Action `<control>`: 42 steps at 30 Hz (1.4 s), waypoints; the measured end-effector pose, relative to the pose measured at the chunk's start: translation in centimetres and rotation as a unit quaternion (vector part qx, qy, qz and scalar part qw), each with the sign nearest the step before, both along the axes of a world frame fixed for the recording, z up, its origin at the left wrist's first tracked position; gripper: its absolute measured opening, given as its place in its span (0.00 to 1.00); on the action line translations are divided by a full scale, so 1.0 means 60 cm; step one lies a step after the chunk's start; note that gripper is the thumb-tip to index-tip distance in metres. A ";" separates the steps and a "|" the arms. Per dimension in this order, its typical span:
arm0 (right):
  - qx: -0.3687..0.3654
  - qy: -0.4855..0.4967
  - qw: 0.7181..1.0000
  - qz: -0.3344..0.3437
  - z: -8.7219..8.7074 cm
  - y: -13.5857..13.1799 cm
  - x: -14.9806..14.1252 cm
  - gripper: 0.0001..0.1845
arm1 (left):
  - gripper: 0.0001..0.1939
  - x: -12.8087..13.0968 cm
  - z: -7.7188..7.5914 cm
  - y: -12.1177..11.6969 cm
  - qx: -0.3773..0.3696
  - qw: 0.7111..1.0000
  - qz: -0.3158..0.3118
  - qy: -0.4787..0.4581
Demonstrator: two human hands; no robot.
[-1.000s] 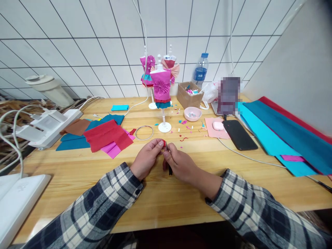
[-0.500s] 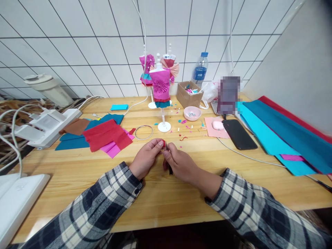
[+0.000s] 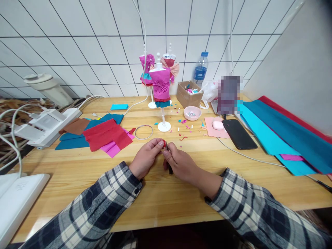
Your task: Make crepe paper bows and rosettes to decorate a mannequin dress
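My left hand [image 3: 147, 156] is closed in a pinch on a small red piece of crepe paper [image 3: 164, 143]. Close beside it, my right hand [image 3: 181, 162] is wrapped round small scissors [image 3: 166, 146], their metal blades up against the red piece. A dark handle [image 3: 170, 169] shows below the right fingers; the rest is hidden. Just beyond both hands stands a mini dress form [image 3: 160, 83] on a white base, dressed in magenta with a pleated rosette and red and teal frills. Paper scraps [image 3: 183, 138] lie past my right hand.
Crepe paper sheets [image 3: 107, 135] and a metal ring [image 3: 143, 132] lie left. Two more dress forms [image 3: 147, 69], a cardboard box [image 3: 188, 97], a pink bowl [image 3: 192, 113] and a bottle [image 3: 200, 71] stand behind. On the right are a phone [image 3: 240, 134] and long sheets [image 3: 287, 128].
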State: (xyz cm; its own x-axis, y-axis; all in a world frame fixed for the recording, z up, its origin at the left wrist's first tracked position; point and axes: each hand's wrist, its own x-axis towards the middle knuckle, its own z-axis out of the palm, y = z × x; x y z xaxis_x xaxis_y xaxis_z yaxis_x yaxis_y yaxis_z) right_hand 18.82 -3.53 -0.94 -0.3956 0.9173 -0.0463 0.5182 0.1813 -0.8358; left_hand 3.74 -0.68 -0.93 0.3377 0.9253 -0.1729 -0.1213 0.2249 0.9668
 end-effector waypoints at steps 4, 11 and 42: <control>-0.001 -0.003 1.000 0.000 0.001 0.000 0.000 0.10 | 0.13 -0.001 -0.001 0.001 0.001 1.000 -0.002 0.010; 0.005 -0.002 1.000 0.002 -0.006 0.001 -0.001 0.08 | 0.12 0.000 0.002 0.000 -0.003 1.000 -0.004 0.000; 0.113 0.078 0.979 -0.150 0.006 0.031 0.031 0.06 | 0.14 -0.002 0.010 -0.006 0.019 0.994 0.047 0.097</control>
State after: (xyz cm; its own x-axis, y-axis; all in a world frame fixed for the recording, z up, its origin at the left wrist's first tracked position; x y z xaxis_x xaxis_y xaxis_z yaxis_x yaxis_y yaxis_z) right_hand 20.65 -1.69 -0.61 -0.0922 0.9731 0.2113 0.4464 0.2301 -0.8647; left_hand 3.60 -1.02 -0.31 0.2139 0.9581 -0.1903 0.0488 0.1841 0.9817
